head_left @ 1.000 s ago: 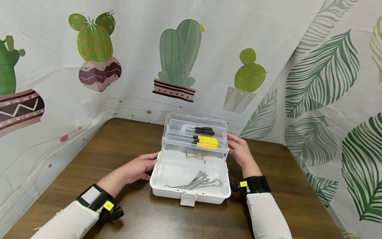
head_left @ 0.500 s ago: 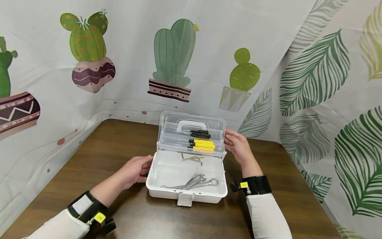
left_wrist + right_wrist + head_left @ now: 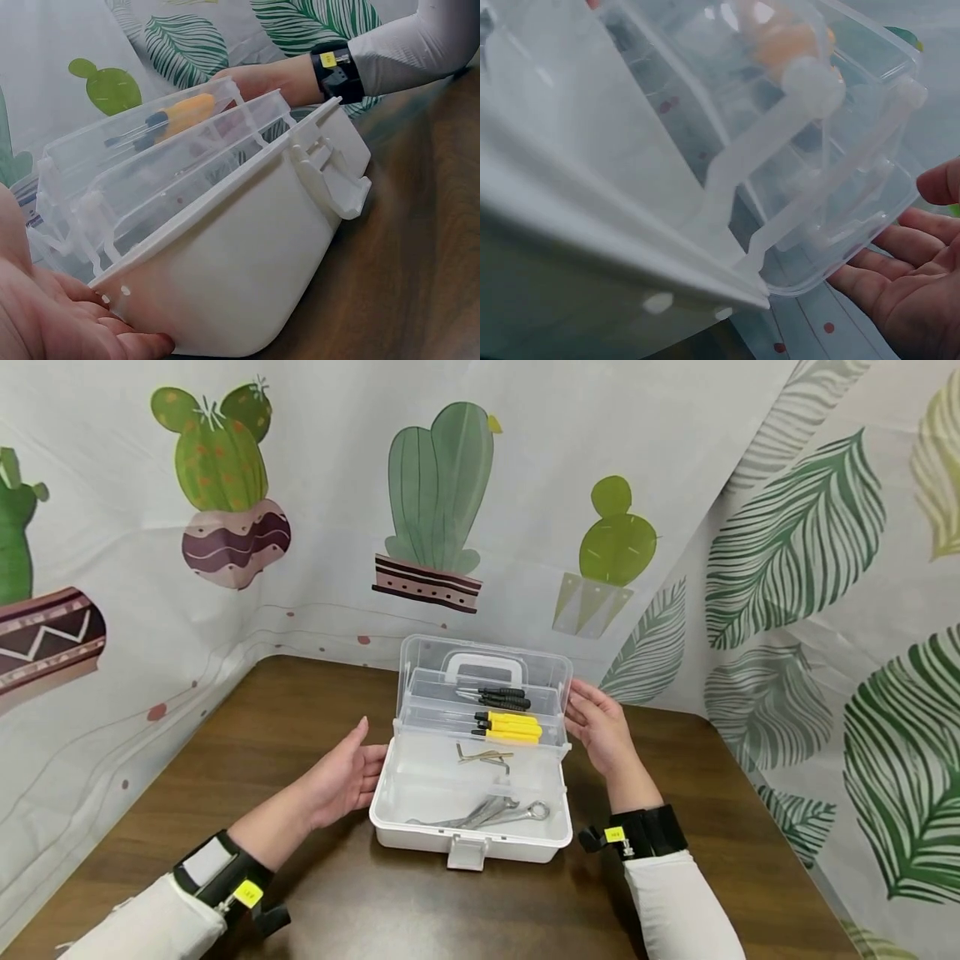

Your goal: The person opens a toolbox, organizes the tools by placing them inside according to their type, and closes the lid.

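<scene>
An open white toolbox (image 3: 468,846) with a clear lid (image 3: 543,660) stands on the table. My left hand (image 3: 345,777) lies along its left side, fingers straight and thumb raised; in the left wrist view fingertips (image 3: 154,343) rest at the white wall. My right hand (image 3: 600,731) is at the lid's right edge, fingers relaxed against it, and in the right wrist view the thumb (image 3: 939,182) is beside the rim. Clear trays hold black-handled screwdrivers (image 3: 504,697) and yellow-handled tools (image 3: 512,727). Hex keys (image 3: 483,756) and wrenches (image 3: 495,811) lie in the white base.
A brown wooden table (image 3: 330,902) carries the box. Behind it hangs a white cloth (image 3: 330,527) printed with cacti and leaves. The box's front latch (image 3: 468,853) hangs down toward the table. A white carrying handle (image 3: 483,665) shows through the lid.
The lid has tipped further back, with its handle now showing clearly. My left thumb has lifted and the fingers have straightened along the box. My right hand has stayed by the lid.
</scene>
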`<state>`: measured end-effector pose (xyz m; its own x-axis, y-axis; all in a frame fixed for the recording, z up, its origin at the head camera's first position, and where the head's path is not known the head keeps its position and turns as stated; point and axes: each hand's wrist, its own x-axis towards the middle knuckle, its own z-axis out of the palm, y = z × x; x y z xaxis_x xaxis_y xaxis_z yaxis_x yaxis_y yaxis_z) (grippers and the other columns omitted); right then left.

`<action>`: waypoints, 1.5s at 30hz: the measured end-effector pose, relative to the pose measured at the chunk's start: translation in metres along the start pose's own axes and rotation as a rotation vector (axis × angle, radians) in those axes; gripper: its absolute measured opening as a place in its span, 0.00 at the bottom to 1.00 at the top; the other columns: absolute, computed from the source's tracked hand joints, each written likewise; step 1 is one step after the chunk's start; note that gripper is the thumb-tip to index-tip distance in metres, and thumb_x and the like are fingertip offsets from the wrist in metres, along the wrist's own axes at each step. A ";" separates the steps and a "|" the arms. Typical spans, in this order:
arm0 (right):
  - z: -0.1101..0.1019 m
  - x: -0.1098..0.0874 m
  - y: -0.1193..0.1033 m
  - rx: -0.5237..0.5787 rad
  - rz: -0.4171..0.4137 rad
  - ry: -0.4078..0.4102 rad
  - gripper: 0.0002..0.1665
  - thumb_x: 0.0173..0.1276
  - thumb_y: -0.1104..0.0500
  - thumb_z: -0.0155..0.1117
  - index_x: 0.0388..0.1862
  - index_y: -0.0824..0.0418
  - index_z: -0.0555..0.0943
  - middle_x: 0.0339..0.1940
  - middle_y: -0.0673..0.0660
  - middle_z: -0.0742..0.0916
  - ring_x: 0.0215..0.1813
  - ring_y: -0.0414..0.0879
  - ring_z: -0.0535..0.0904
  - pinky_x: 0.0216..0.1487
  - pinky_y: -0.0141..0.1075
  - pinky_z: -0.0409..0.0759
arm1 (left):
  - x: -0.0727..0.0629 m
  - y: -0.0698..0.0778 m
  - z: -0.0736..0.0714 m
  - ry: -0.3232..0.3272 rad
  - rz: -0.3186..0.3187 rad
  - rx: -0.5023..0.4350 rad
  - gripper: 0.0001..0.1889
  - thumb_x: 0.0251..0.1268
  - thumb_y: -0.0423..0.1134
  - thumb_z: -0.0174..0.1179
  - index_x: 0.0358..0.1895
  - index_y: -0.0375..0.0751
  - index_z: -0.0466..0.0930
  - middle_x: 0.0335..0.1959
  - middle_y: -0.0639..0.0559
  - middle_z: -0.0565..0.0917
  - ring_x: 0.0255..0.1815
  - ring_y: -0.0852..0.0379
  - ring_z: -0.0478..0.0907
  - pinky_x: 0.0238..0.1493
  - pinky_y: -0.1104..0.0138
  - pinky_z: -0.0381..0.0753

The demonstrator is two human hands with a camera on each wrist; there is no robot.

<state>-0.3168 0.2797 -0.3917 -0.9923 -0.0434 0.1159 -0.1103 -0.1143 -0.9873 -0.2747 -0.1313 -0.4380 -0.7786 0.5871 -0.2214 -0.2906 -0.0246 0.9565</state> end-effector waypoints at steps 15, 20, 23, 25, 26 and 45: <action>0.015 -0.014 0.006 -0.004 -0.134 0.045 0.23 0.80 0.62 0.46 0.70 0.65 0.61 0.77 0.70 0.70 0.79 0.61 0.65 0.80 0.52 0.62 | 0.030 0.012 -0.009 0.036 0.005 -0.024 0.60 0.66 0.82 0.16 0.83 0.32 0.38 0.82 0.28 0.54 0.79 0.36 0.59 0.77 0.45 0.63; 0.015 -0.017 0.007 -0.016 -0.156 0.024 0.25 0.84 0.57 0.43 0.75 0.63 0.62 0.80 0.68 0.67 0.82 0.61 0.61 0.81 0.53 0.58 | 0.037 0.013 -0.012 0.028 0.007 -0.039 0.62 0.64 0.84 0.17 0.83 0.31 0.34 0.83 0.28 0.50 0.83 0.34 0.51 0.80 0.42 0.56; 0.015 -0.019 0.009 -0.043 -0.188 0.012 0.31 0.86 0.54 0.41 0.81 0.66 0.60 0.82 0.65 0.65 0.82 0.60 0.60 0.80 0.52 0.60 | 0.039 0.015 -0.013 0.029 0.011 -0.026 0.63 0.63 0.84 0.16 0.83 0.30 0.34 0.82 0.27 0.51 0.82 0.34 0.52 0.79 0.43 0.59; 0.015 -0.020 0.011 -0.050 -0.228 0.016 0.31 0.86 0.53 0.43 0.80 0.68 0.61 0.81 0.65 0.66 0.81 0.59 0.62 0.78 0.50 0.63 | 0.040 0.016 -0.014 0.039 0.012 -0.032 0.62 0.63 0.84 0.17 0.83 0.30 0.37 0.82 0.28 0.53 0.81 0.36 0.55 0.77 0.45 0.63; 0.016 -0.020 0.013 -0.054 -0.252 0.020 0.31 0.86 0.53 0.44 0.79 0.69 0.63 0.80 0.66 0.68 0.80 0.59 0.63 0.77 0.48 0.65 | 0.041 0.017 -0.015 0.045 0.016 -0.029 0.62 0.64 0.84 0.17 0.83 0.30 0.38 0.81 0.28 0.53 0.80 0.37 0.57 0.76 0.46 0.65; 0.029 -0.044 0.029 -0.071 -0.397 0.076 0.27 0.70 0.72 0.63 0.66 0.78 0.75 0.66 0.74 0.78 0.65 0.40 0.82 0.62 0.30 0.80 | 0.044 0.019 -0.023 0.066 0.032 -0.088 0.63 0.62 0.85 0.15 0.83 0.33 0.33 0.83 0.28 0.46 0.83 0.36 0.46 0.78 0.49 0.59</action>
<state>-0.2750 0.2493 -0.4224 -0.8731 0.0638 0.4834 -0.4862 -0.0390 -0.8730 -0.3271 -0.1246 -0.4341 -0.8225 0.5301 -0.2061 -0.3105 -0.1149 0.9436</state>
